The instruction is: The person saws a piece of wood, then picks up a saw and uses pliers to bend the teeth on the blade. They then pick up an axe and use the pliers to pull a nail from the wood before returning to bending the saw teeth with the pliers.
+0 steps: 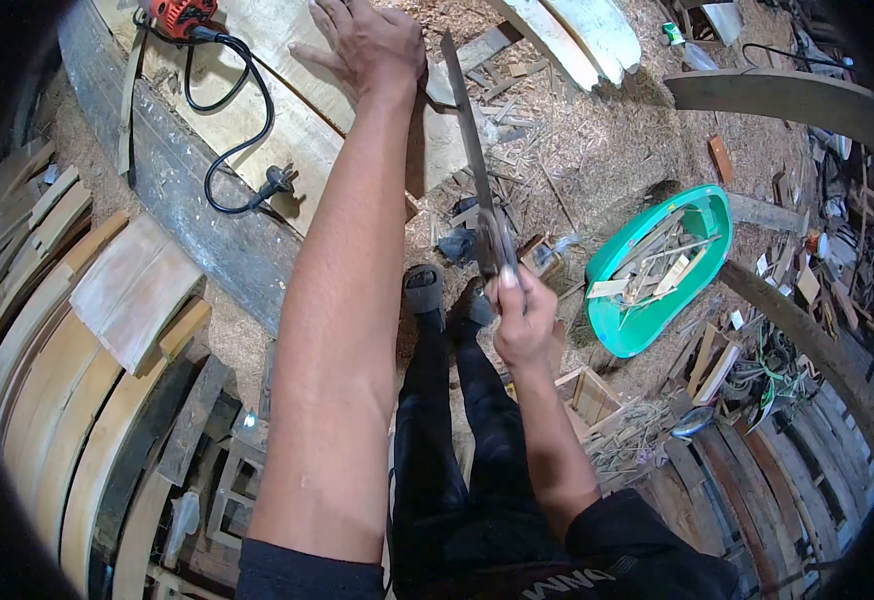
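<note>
**Hands**
- R hand point(522, 315): closed tight round the handle of the saw point(472, 150); fingers wrapped, thumb on top. Held near, centre of scene, above the feet.
- L hand point(367, 45): opened wide, fingers spread, palm laid flat on the plank point(287, 120). Arm stretched far, fully extended.

**Saw**
- Blade is run from the R hand away to the far side, tip ending at the plank's right edge, just beside the L wrist.
- Whether the teeth are in contact w/ the wood cannot be told.

**Plank**
- Pale, wide; laid at an angle, far left of centre, resting on a grey beam point(177, 200).
- A black cord point(232, 100) is looped over it; the plug point(275, 182) is left loose on the plank, well apart from the L hand.
- A red power tool point(182, 15) is set at the far left end, cord attached.

**Surroundings**
- Floor point(597, 140): covered w/ shavings and offcuts.
- Sandal point(423, 290) is seen below the saw handle, dark trousers point(437, 450) nearer.
- Green basin point(702, 215): right of the R hand, filled w/ wood scraps point(647, 275).
- Curved boards point(57, 400) are stacked near left.
- White curved pieces point(577, 35) are seen far, right of the L hand.
</note>
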Demonstrator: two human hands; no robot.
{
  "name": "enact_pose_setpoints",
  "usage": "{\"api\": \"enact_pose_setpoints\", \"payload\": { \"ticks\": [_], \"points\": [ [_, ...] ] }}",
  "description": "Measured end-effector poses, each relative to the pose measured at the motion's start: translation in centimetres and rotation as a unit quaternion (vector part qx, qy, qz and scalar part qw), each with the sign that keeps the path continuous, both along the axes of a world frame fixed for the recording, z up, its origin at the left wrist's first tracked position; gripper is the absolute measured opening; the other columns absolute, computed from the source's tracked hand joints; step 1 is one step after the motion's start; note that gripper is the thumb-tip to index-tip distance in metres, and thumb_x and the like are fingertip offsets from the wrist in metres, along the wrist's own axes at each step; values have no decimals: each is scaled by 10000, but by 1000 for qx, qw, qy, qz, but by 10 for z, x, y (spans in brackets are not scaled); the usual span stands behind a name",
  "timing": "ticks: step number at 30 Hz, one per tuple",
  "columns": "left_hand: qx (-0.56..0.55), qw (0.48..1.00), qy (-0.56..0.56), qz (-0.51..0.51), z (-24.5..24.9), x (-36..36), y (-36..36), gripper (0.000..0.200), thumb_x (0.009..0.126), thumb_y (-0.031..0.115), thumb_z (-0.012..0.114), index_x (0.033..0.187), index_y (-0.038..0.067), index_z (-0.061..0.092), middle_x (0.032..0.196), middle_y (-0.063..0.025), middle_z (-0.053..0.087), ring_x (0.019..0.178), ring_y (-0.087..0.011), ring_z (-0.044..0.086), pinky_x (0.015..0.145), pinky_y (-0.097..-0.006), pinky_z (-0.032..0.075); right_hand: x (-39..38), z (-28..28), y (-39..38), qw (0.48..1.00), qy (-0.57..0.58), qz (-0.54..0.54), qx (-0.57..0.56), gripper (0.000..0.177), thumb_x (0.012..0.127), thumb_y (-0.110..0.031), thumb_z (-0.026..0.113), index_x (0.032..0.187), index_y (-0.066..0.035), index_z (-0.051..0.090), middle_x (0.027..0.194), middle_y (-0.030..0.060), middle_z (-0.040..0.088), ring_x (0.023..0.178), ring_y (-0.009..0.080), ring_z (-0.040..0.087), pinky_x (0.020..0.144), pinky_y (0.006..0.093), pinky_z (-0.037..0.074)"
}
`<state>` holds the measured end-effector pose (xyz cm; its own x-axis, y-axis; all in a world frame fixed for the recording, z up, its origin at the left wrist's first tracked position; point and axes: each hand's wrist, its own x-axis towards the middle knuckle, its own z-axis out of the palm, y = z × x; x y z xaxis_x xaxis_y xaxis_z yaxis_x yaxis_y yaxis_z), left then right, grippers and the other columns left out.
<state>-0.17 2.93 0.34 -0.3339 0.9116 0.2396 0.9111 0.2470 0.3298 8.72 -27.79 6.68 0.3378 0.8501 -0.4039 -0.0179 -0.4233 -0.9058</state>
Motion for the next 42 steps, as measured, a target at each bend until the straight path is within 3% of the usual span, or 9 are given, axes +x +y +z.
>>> {"api": "enact_pose_setpoints", "payload": {
  "ticks": [9,28,29,42],
  "points": [
    [6,1000,-12,-7,0,0,1,667,882,281,424,1503,70,302,1589,-100,254,1465,-232,230,1146,-632,72,0,-9,4,1000,8,-9,15,356,990,-233,487,696,-35,495,624,0,474,574,72,399,537,256,309],
    [56,998,13,0,-11,0,3,623,877,263,445,1463,62,381,1543,-119,348,1425,-254,322,1125,-643,119,2,-3,8,1000,-25,11,-10,388,986,-299,504,703,-34,513,649,-16,483,589,64,397,545,245,297],
    [50,999,12,2,-9,1,2,625,876,262,446,1465,63,378,1544,-118,347,1426,-254,321,1125,-643,120,-2,-4,5,1000,-13,-22,2,347,963,-254,558,698,-32,528,616,-39,450,599,58,401,538,260,329],
    [49,999,-1,-6,-7,0,3,654,861,223,436,1487,61,337,1548,-128,335,1436,-261,297,1134,-635,90,-1,-6,2,1000,21,-13,3,357,996,-235,483,708,-25,500,642,-7,482,588,74,392,549,250,300]
  ]
}}
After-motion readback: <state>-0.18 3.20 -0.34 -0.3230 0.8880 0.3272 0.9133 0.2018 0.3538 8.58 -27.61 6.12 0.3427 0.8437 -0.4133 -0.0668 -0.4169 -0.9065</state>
